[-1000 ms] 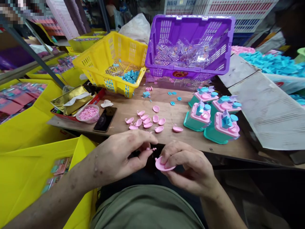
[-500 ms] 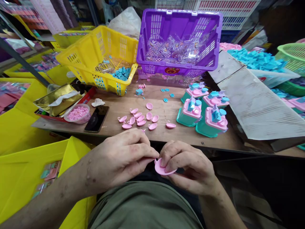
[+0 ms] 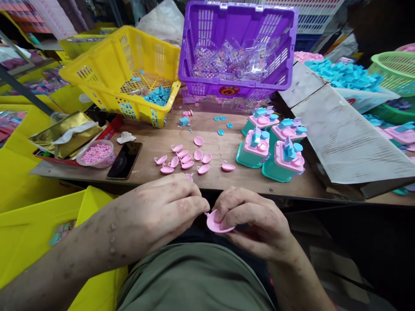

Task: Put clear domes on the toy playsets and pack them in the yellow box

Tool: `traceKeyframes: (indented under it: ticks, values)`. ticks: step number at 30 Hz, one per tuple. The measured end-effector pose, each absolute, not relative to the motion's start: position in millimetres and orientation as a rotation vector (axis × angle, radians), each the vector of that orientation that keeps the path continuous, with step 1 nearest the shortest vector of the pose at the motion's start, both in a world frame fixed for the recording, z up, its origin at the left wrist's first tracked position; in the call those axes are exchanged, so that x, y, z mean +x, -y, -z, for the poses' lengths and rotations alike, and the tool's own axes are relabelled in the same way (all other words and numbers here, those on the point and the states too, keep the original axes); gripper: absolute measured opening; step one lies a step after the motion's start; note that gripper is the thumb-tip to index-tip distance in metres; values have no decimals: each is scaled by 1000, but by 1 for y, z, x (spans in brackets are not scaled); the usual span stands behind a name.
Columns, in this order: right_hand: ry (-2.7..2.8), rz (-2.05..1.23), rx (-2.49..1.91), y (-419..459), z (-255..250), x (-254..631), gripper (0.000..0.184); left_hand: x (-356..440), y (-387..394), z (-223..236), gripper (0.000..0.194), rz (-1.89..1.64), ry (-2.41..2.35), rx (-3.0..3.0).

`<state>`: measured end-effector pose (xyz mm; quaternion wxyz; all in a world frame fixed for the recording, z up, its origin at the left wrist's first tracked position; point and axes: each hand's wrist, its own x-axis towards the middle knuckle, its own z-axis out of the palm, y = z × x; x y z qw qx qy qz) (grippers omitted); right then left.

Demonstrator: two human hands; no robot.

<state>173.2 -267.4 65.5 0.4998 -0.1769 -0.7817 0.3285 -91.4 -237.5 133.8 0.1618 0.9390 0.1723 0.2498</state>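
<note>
My right hand (image 3: 253, 224) pinches a small pink toy dish (image 3: 214, 223) just below the table's front edge, over my lap. My left hand (image 3: 162, 214) is closed, its fingertips pressed against the dish's left rim; a tiny pink piece seems to be between them, mostly hidden. Several more pink dishes (image 3: 186, 160) lie scattered on the wooden table (image 3: 152, 172) just beyond my hands. To their right stand several teal-and-pink toy sinks (image 3: 270, 144).
A yellow basket (image 3: 123, 73) holding blue pieces and a purple basket (image 3: 238, 47) of clear packets stand at the back. A black phone (image 3: 125, 160), a cup of pink bits (image 3: 95, 154) and a gold packet lie left. Yellow bins flank my left side; cardboard lies right.
My left fingertips, apart from the dish and holding a tiny pink piece a second ago, now meet the dish's rim. The view has drifted slightly.
</note>
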Motion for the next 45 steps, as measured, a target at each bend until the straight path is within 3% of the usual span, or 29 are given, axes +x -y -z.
traceKeyframes:
  ticks: [26,32,38,45]
  values:
    - [1915,-815,-448,263,-59,178,12,-74,226,-148,30,-486,-491,2860]
    - [1914,-820,-452,264,-58,179,11,-75,222,-148,32,-402,-504,2722]
    - [1906,-840,-444,265,-56,179,11,-79,205,-143,16,-375,-473,2432]
    - [1890,-828,-442,267,-57,177,5,-79,200,-138,15,-395,-488,2179]
